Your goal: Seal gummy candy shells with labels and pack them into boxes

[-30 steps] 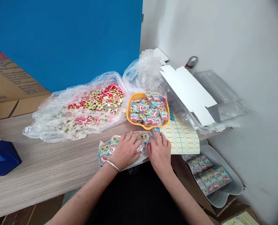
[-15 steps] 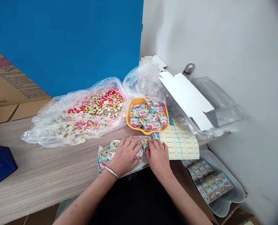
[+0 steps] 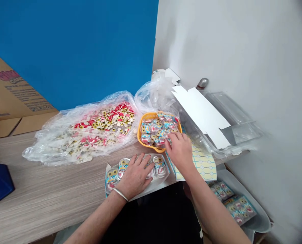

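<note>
My left hand (image 3: 135, 174), with a metal bangle at the wrist, lies with its fingers spread over a white tray (image 3: 145, 192). Several small clear candy packs with printed labels stand in a row in this tray; a candy pack (image 3: 159, 166) shows to the right of my fingers, and the middle ones are partly hidden under the hand. My right hand (image 3: 179, 150) reaches over the front right rim of a yellow basket (image 3: 140, 137). Its fingers are slightly bent and apart at the candy packs (image 3: 154, 128) heaped inside; no pack shows in its grasp.
A clear plastic bag (image 3: 51, 135) of loose red, white and yellow gummies spreads across the table on the left. Yellow label sheets (image 3: 204, 166) lie under my right arm. Folded white card (image 3: 201, 113) and clear plastic trays (image 3: 242, 117) stand right. A box with filled trays (image 3: 242, 208) sits lower right.
My right hand has left the candy pack at the tray's right end and moved up to the basket. My left hand stays on the tray. The view has tilted slightly.
</note>
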A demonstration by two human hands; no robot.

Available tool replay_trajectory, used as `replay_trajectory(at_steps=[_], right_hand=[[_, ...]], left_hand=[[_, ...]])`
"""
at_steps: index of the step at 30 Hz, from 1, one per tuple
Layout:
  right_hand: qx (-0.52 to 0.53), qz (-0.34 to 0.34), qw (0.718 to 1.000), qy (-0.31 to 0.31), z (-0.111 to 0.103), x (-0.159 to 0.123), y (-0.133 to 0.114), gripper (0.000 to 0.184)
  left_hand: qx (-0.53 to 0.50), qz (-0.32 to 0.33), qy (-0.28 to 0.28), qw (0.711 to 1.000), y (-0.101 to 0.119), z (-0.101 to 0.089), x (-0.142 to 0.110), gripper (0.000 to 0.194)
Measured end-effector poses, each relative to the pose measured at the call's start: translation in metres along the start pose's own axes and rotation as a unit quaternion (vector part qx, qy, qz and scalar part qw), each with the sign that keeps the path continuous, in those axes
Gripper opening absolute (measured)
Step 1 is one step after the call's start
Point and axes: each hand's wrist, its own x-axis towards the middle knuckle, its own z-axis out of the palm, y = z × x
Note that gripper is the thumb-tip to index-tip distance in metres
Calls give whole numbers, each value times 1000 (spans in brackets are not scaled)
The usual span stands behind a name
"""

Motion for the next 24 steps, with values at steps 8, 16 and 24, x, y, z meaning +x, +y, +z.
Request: replay_trajectory(at_steps=[8, 16, 24], right_hand=[[-75, -28, 980, -180, 18, 71, 5, 23], [44, -12, 994, -104, -26, -2, -12, 9], [5, 41, 993, -108, 9, -90, -40, 13]], left_hand=[[-2, -1, -7, 1000, -1, -1, 1, 44], [-7, 2, -3, 1000, 1, -6, 2, 43], [6, 7, 11, 1000, 1, -4, 3, 36]])
